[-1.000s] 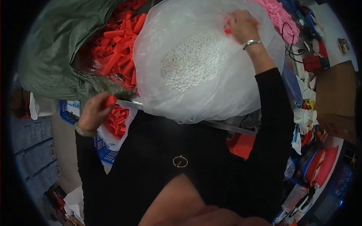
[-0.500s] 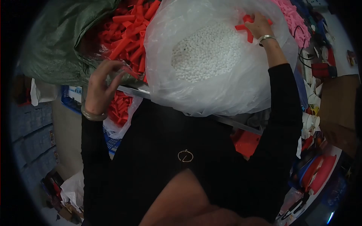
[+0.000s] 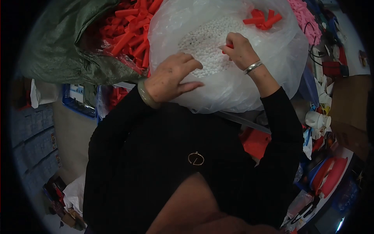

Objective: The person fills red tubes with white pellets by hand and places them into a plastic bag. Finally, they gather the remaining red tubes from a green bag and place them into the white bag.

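Observation:
A large translucent plastic bag point(image 3: 272, 54) lies open in front of me, holding many small white pellets point(image 3: 210, 43). My right hand point(image 3: 242, 50) is above the pellets, its fingers closed round a red plastic piece point(image 3: 229, 47), mostly hidden by the fingers. Over the bag's near left edge is my left hand point(image 3: 171, 76); its thumb and fingers are apart with nothing between them. A few red plastic pieces point(image 3: 266, 20) rest together on the bag's far right part. Many more red tube-like pieces point(image 3: 130, 37) fill a dark green sack point(image 3: 50, 46) at the left.
Pink pieces point(image 3: 306, 19) are heaped at the far right. A blue basket point(image 3: 80, 103) stands lower left, near stacked boxes point(image 3: 35, 136). On the right are a cardboard box point(image 3: 352, 105), a white bottle point(image 3: 316, 119) and assorted clutter. A metal edge point(image 3: 247, 121) runs under the bag.
My right hand has left the small group of red pieces and come nearer, over the pellets, with a red piece. My left hand has moved right, from beside the green sack to the bag.

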`<control>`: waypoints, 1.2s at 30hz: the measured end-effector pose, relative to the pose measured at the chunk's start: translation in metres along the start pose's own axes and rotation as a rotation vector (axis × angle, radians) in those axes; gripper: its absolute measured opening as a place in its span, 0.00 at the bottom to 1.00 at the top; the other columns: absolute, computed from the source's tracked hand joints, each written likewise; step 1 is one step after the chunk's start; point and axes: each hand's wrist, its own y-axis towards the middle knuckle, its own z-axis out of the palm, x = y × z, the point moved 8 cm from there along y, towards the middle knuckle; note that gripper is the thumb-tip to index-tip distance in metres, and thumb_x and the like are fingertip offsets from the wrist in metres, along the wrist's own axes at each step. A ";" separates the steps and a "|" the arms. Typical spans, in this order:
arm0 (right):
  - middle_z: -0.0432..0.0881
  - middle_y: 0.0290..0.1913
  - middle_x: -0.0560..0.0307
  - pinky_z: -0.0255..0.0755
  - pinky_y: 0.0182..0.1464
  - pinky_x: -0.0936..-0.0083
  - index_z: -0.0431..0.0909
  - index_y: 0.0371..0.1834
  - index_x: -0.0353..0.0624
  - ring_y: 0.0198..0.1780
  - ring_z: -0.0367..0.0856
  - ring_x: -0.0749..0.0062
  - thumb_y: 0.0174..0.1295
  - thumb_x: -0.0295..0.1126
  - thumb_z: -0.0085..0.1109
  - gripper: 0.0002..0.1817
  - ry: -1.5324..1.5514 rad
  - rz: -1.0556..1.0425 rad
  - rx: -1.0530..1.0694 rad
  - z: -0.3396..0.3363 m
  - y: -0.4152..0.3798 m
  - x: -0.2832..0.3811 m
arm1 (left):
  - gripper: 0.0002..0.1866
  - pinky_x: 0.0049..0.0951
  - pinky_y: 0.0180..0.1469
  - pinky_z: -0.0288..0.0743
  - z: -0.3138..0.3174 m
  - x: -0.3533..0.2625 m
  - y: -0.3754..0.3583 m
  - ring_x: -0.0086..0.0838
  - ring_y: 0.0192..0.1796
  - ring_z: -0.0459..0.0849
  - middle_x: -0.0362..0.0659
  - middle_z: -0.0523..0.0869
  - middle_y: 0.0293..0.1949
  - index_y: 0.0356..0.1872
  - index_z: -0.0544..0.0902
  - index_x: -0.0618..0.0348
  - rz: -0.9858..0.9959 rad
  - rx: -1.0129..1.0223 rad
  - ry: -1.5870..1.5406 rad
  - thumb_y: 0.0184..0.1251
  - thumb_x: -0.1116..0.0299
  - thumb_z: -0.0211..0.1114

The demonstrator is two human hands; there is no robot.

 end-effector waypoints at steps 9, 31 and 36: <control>0.81 0.30 0.45 0.74 0.39 0.67 0.76 0.29 0.35 0.32 0.79 0.57 0.55 0.28 0.60 0.07 0.152 0.041 0.187 0.000 -0.008 0.012 | 0.13 0.34 0.38 0.72 0.064 -0.010 -0.010 0.35 0.32 0.78 0.42 0.78 0.29 0.40 0.78 0.55 0.156 0.248 0.100 0.50 0.72 0.65; 0.81 0.29 0.47 0.75 0.31 0.69 0.76 0.33 0.32 0.27 0.82 0.63 0.59 0.25 0.48 0.08 0.115 0.411 0.396 0.083 -0.007 -0.001 | 0.05 0.34 0.38 0.73 0.051 -0.038 0.005 0.35 0.31 0.79 0.40 0.77 0.24 0.31 0.73 0.54 0.320 0.225 -0.045 0.53 0.74 0.58; 0.82 0.25 0.56 0.71 0.26 0.81 0.78 0.32 0.35 0.22 0.80 0.76 0.62 0.30 0.53 0.09 0.678 0.327 0.455 0.091 0.004 0.029 | 0.07 0.33 0.37 0.72 0.049 -0.033 0.001 0.35 0.31 0.78 0.40 0.76 0.24 0.35 0.76 0.55 0.297 0.253 -0.040 0.54 0.71 0.62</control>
